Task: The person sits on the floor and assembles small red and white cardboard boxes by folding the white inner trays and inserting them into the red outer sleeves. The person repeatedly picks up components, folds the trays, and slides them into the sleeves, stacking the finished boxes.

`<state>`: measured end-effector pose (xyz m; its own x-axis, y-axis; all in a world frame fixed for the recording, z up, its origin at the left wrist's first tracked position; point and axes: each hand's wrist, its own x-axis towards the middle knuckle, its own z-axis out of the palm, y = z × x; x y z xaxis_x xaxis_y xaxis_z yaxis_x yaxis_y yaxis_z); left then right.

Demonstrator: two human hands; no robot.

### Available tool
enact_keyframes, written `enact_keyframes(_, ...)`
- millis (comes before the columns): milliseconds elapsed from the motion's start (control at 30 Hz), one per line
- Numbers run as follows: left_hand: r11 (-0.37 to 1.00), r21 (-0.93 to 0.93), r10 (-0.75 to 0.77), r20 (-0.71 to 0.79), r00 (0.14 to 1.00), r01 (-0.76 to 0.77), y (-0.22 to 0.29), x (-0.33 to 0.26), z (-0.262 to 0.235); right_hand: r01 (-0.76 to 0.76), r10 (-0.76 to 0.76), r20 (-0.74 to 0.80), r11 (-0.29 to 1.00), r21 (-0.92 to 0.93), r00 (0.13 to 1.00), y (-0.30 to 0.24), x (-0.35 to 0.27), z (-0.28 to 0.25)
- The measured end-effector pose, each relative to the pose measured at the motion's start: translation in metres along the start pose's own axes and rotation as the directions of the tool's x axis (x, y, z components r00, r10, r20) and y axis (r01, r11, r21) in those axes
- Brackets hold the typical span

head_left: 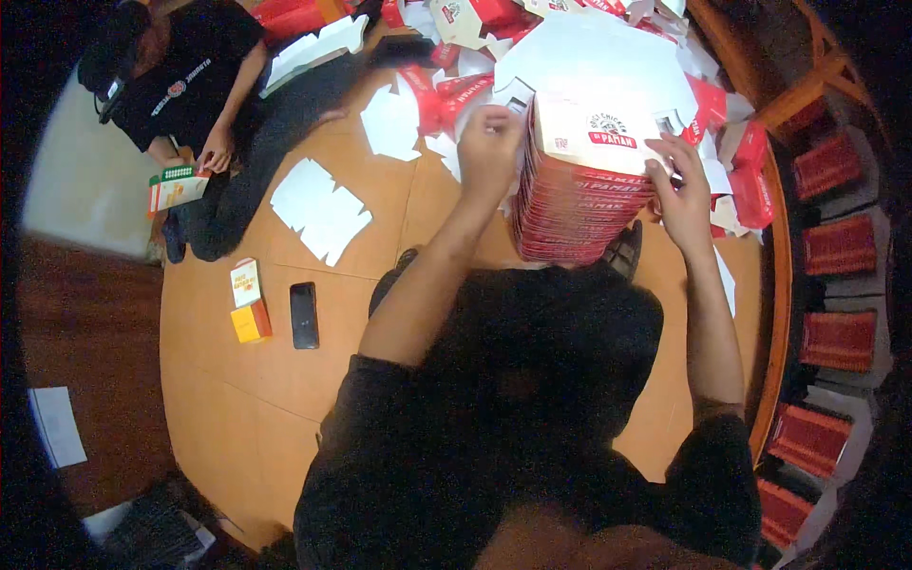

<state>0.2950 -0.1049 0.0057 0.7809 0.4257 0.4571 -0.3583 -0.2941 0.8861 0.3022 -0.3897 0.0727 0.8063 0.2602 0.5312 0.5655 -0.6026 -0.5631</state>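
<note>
A tall stack of flat cardboard food boxes (pixel 576 211), red along the sides, stands in front of me between my legs. The uppermost box (pixel 570 133) is cream and red with a printed emblem, and its large white panel (pixel 594 66) spreads out beyond the stack. By the stack's upper left edge is my left hand (pixel 489 147), its fingers curled closed; whether a flap is between them is hidden. At the right edge of the uppermost box, my right hand (pixel 682 180) has its thumb and fingers bent around the edge flap.
Red and white folded boxes (pixel 750 176) are heaped behind the stack. White blanks (pixel 321 211), a phone (pixel 304 315) and a small yellow-white box (pixel 249 302) lie at left. A seated co-worker (pixel 180 81) handles a small green-yellow box (pixel 179 190). Red bundles (pixel 838 339) line the right side.
</note>
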Motion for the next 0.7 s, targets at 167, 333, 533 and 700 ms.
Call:
enact_keyframes(167,0.983,-0.145,-0.096,0.092,0.991,0.109,0.015,0.002,0.008,-0.052,0.053,-0.019,0.998,0.046,0.998,-0.001,-0.004,0.003)
enact_keyframes(333,0.927,-0.258,-0.21,0.252,0.945,0.274,-0.002,0.022,0.01,-0.065,0.067,-0.03,0.995,0.071,0.997,0.002,-0.008,0.003)
enact_keyframes(533,0.908,-0.036,-0.359,0.45,0.817,0.418,0.016,0.039,0.012,-0.195,0.268,-0.118,0.885,0.423,0.956,0.015,-0.024,0.007)
enact_keyframes(700,0.941,0.297,-0.287,0.456,0.842,0.16,0.06,0.036,0.011,-0.293,0.414,-0.069,0.742,0.603,0.908,0.035,-0.023,0.015)
